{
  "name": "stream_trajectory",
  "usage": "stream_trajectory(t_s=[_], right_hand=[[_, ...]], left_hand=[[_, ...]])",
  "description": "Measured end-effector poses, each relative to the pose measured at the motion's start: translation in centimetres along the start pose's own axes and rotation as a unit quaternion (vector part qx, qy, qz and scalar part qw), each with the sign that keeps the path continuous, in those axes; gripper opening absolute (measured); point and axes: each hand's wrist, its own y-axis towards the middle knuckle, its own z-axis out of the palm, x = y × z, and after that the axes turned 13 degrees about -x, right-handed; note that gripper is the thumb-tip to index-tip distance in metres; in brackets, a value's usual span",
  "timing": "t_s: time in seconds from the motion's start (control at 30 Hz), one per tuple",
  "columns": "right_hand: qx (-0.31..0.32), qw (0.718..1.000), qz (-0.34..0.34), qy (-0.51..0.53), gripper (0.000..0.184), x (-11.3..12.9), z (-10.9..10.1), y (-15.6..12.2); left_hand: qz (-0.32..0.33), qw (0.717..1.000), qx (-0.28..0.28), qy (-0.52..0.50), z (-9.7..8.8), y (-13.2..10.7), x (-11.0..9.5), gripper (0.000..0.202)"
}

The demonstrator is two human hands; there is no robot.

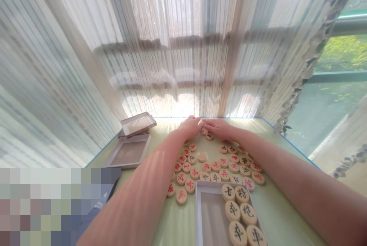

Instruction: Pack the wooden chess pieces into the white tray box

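At the far side of the table, my left hand (190, 126) and my right hand (220, 128) meet with their fingertips close together. The fingers of both are stretched out around a few Chinese chess pieces (209, 136), partly hidden by the hands. Between my forearms lie many loose round wooden pieces, some with red characters, such as this red piece (190, 186), and some with black, such as this black piece (215, 177). A blank-faced piece (202, 157) sits among them. Nearest me, a shallow cardboard box (198, 215) holds several black pieces (233, 210) in two columns along its right side.
On the left of the green table (174, 227) lies an open box tray (129, 152), with a smaller box lid (139, 123) behind it. A sheer striped curtain (183, 62) hangs along the far edge. A window (341, 58) shows at right. A pixelated patch covers the lower left.
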Motion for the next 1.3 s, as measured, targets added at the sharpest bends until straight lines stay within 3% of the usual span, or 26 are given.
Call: stream_trajectory(t_s=[0.2, 0.47, 0.67, 0.87, 0.97, 1.1, 1.3], right_hand=[[0.026, 0.998, -0.037, 0.036, 0.038, 0.6, -0.4, -0.4], [0.048, 0.985, 0.085, 0.140, 0.036, 1.0, -1.8, -1.2], [0.091, 0.978, 0.151, 0.110, 0.034, 1.7, -3.1, -1.5], [0.072, 0.985, 0.131, 0.087, 0.038, 1.6, -3.3, -1.5], [0.078, 0.985, 0.110, 0.103, 0.043, 1.7, -3.0, -1.5], [0.114, 0.980, 0.133, 0.089, 0.052, 2.1, -2.8, -1.5], [0.155, 0.984, 0.084, 0.026, 0.046, 3.8, -3.2, -1.6]], left_hand=[[0.007, 1.000, 0.008, 0.012, 0.0, -0.3, 0.4, 0.041], [-0.004, 0.999, 0.006, 0.033, -0.2, -0.7, -0.1, 0.035], [-0.009, 0.996, 0.052, -0.069, -1.0, -0.4, 0.6, 0.031], [-0.095, 0.971, 0.116, -0.185, -2.8, -1.3, 0.4, 0.033], [-0.134, 0.959, 0.104, -0.229, -3.0, -1.4, 0.6, 0.038], [-0.139, 0.944, 0.089, -0.287, -2.5, -1.0, 1.2, 0.039], [-0.146, 0.937, 0.088, -0.303, -2.5, -1.2, 1.7, 0.035]])
